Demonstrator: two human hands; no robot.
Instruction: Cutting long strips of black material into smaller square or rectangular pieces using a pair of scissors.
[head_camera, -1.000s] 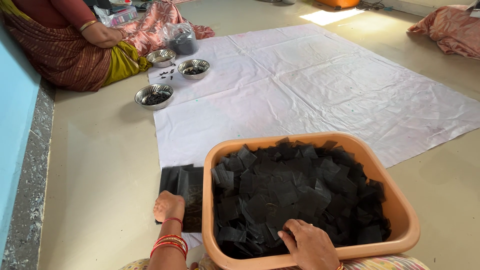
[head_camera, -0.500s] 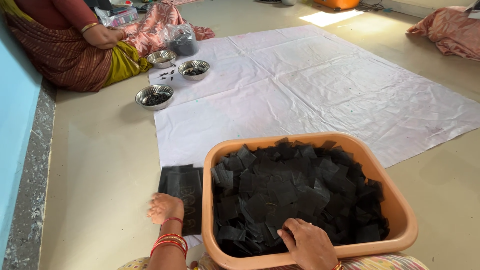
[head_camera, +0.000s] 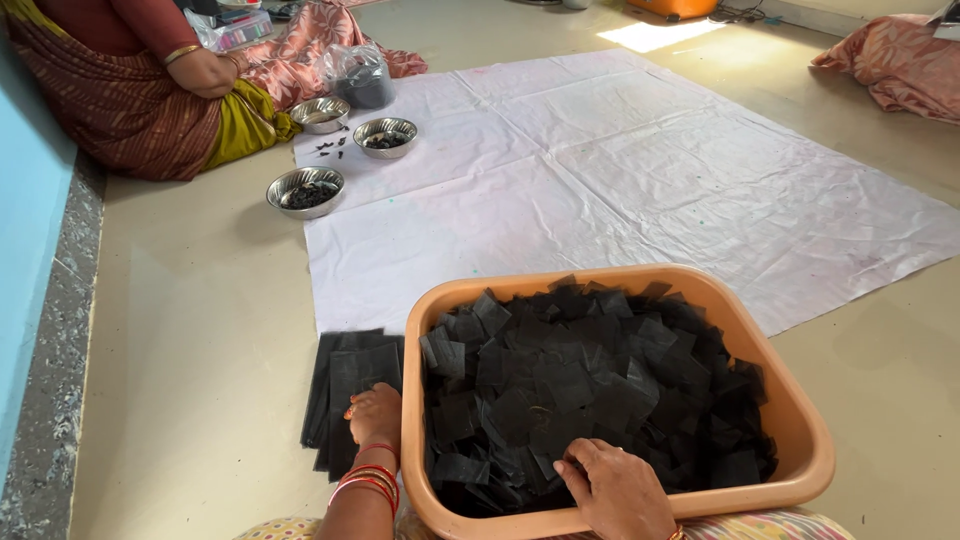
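Resting palm-down inside the near edge of the orange tub (head_camera: 810, 425), the right hand (head_camera: 620, 490) lies on the heap of black squares (head_camera: 590, 385), fingers spread loosely over the pieces; whether any piece is pinched under the fingertips cannot be told. Left hand (head_camera: 376, 415) sits just outside the tub's left wall, flat on the stack of black sheets (head_camera: 345, 385) on the floor, fingers curled down, pressing rather than clasping; nothing visibly lifted. Key relation: the heap lies directly under and ahead of the right hand, which is the nearer hand to it; the stack lies to the left across the tub's rim, its long axis running away from the person. Squares: thin, matte black, roughly equal in size, jumbled at all angles, some curled at the corners, filling the tub nearly to its rim. Beyond the tub, white sheet (head_camera: 620, 170) spread on the floor; three steel bowls (head_camera: 306, 190) at its far left corner beside a seated person (head_camera: 140, 90).
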